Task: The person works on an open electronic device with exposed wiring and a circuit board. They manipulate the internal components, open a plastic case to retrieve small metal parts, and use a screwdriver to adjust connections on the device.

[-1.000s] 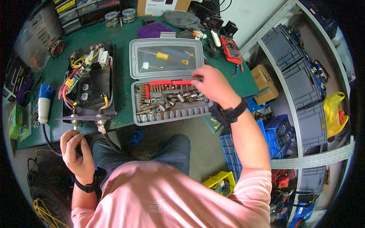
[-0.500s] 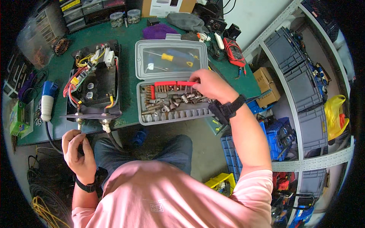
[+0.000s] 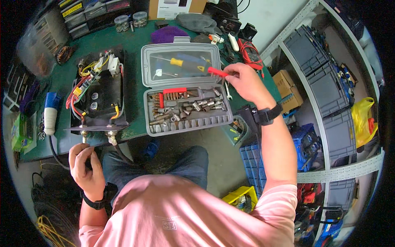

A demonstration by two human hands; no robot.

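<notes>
My right hand (image 3: 249,84) pinches a red bit holder strip (image 3: 215,71) with bits hanging from it, raised above the right edge of an opened grey tool case (image 3: 145,113). Sockets and bits (image 3: 196,106) fill the tray. Another red bit holder (image 3: 175,90) remains there, and screwdrivers (image 3: 177,61) show behind the clear lid. On the left, my left hand (image 3: 88,171) is curled at the metal fitting (image 3: 84,135) on the front of an uncovered black device (image 3: 103,99) with coloured wires. What its fingertips grip is hidden.
A blue-and-white plug (image 3: 51,113) stands left of the device. A spanner (image 3: 228,91) lies right of the case, with a red multimeter (image 3: 252,55) behind. Shelving with grey crates (image 3: 327,86) and blue baskets (image 3: 249,164) flank my right side.
My right hand has lifted the red bit holder out of the case's tray and moved it right and upward. The left hand stays almost where it was.
</notes>
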